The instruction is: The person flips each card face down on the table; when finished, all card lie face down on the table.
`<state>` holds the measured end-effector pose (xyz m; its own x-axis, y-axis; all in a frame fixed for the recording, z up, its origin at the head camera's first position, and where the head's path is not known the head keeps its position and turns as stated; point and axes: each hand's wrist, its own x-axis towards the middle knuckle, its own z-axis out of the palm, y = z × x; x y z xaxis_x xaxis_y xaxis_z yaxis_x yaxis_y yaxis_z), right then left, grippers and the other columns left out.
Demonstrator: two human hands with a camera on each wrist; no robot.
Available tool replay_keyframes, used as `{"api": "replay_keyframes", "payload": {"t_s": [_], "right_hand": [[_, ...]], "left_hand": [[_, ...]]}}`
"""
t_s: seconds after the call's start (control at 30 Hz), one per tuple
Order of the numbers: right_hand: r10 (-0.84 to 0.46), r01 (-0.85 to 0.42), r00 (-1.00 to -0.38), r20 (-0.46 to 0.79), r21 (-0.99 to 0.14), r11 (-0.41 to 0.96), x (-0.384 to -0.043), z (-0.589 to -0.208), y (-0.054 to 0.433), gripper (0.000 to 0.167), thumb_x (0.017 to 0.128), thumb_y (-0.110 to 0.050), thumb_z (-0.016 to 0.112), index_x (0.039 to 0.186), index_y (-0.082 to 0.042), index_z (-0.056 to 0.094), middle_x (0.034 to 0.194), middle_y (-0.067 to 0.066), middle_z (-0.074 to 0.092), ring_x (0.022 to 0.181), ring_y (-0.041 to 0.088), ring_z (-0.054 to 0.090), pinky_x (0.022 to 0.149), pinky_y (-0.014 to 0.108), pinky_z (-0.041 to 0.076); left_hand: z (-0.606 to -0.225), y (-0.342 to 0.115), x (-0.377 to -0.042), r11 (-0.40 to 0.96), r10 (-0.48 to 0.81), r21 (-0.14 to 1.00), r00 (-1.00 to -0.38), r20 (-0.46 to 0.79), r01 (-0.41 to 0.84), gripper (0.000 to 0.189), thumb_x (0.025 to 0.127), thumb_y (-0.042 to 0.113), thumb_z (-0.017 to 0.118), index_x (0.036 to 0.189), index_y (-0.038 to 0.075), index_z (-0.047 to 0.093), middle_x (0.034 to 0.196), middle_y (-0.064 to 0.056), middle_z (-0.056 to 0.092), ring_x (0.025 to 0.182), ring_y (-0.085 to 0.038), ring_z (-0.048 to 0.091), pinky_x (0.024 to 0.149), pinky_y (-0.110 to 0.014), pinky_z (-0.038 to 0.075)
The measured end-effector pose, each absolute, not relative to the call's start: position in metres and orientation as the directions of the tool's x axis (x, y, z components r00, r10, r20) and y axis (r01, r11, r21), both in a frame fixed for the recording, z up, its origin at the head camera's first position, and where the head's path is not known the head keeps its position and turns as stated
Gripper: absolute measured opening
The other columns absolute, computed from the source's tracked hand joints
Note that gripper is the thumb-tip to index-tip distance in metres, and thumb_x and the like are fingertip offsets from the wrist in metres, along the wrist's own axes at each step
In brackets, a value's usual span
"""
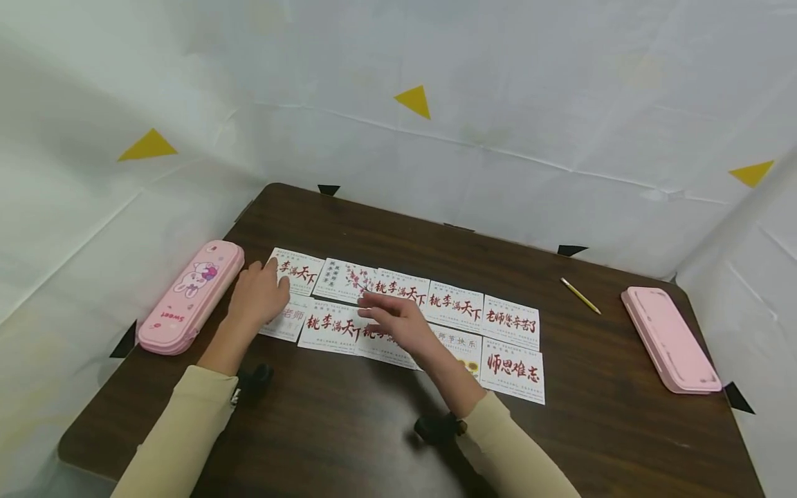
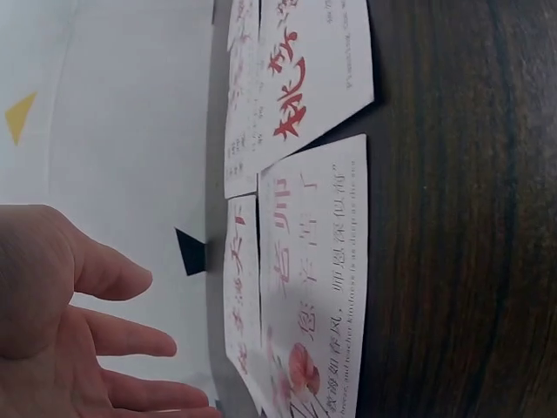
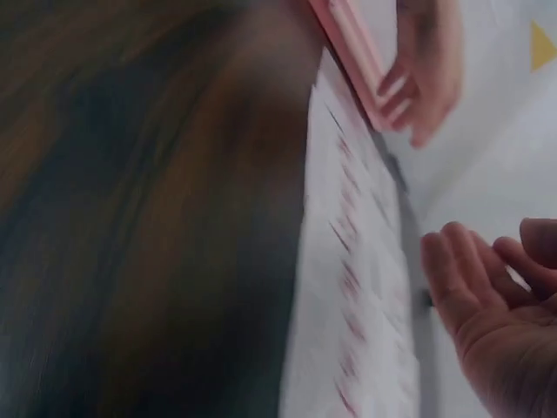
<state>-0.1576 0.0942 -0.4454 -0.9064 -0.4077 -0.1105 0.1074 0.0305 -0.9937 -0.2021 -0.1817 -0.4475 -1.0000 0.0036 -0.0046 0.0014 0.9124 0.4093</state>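
White cards with red Chinese lettering lie in two rows on the dark wooden table. My left hand (image 1: 254, 296) is over the left end of the rows, nearest the upper-left card (image 1: 300, 271) and the lower-left card (image 1: 288, 319). In the left wrist view its fingers (image 2: 130, 335) are spread and hold nothing. My right hand (image 1: 401, 324) hovers above the middle of the rows, partly covering a lower card (image 1: 389, 351). The right wrist view shows that hand (image 3: 496, 305) with loosely bent fingers and nothing in them. A card with a blossom branch (image 1: 342, 280) sits in the upper row.
A pink pencil case (image 1: 193, 297) with a cartoon print lies at the table's left edge. Another pink case (image 1: 671, 340) lies at the right, and a yellow pencil (image 1: 580, 296) is beside it. White sheeting (image 1: 498, 83) with yellow triangles stands behind the table (image 1: 324, 422).
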Motion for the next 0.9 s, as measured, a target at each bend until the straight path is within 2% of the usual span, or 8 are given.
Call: {"api": "replay_keyframes", "payload": {"t_s": [0.13, 0.27, 0.6, 0.9], "right_hand": [[-0.444, 0.268, -0.877, -0.183, -0.953, -0.138, -0.171, -0.455, 0.06, 0.046, 0.101, -0.003, 0.052, 0.145, 0.006, 0.041, 0.142, 0.023, 0.05, 0.127, 0.035, 0.052, 0.096, 0.044, 0.049], [-0.457, 0.345, -0.864, -0.212, -0.91, -0.23, -0.182, -0.461, 0.034, 0.049, 0.101, -0.001, 0.051, 0.147, 0.005, 0.038, 0.149, 0.023, 0.041, 0.132, 0.032, 0.048, 0.097, 0.043, 0.048], [-0.431, 0.39, -0.865, -0.256, -0.884, -0.257, -0.196, -0.47, 0.004, 0.05, 0.102, 0.002, 0.043, 0.15, 0.003, 0.033, 0.153, 0.023, 0.033, 0.138, 0.032, 0.039, 0.097, 0.043, 0.048], [-0.44, 0.451, -0.848, -0.294, -0.836, -0.312, -0.204, -0.473, -0.004, 0.058, 0.101, 0.003, 0.043, 0.155, -0.004, 0.025, 0.157, 0.022, 0.026, 0.142, 0.031, 0.031, 0.103, 0.049, 0.043]], "left_hand": [[-0.449, -0.182, -0.206, 0.916, -0.012, 0.402, -1.0, -0.025, -0.021, 0.057, 0.1, 0.023, 0.043, 0.142, -0.015, 0.036, 0.131, -0.041, 0.042, 0.118, -0.056, 0.042, 0.102, -0.063, 0.033], [-0.45, -0.183, -0.21, 0.921, -0.02, 0.388, -0.999, -0.035, -0.032, 0.058, 0.1, 0.024, 0.043, 0.142, -0.015, 0.036, 0.131, -0.04, 0.043, 0.118, -0.055, 0.042, 0.102, -0.063, 0.034], [-0.459, -0.183, -0.22, 0.923, -0.004, 0.384, -0.998, -0.055, -0.025, 0.058, 0.099, 0.025, 0.044, 0.139, -0.017, 0.039, 0.128, -0.042, 0.045, 0.117, -0.057, 0.042, 0.101, -0.064, 0.034], [-0.46, -0.184, -0.223, 0.92, -0.007, 0.389, -0.995, -0.098, -0.045, 0.061, 0.1, 0.027, 0.043, 0.142, -0.016, 0.036, 0.132, -0.043, 0.042, 0.122, -0.058, 0.039, 0.104, -0.064, 0.03]]}}
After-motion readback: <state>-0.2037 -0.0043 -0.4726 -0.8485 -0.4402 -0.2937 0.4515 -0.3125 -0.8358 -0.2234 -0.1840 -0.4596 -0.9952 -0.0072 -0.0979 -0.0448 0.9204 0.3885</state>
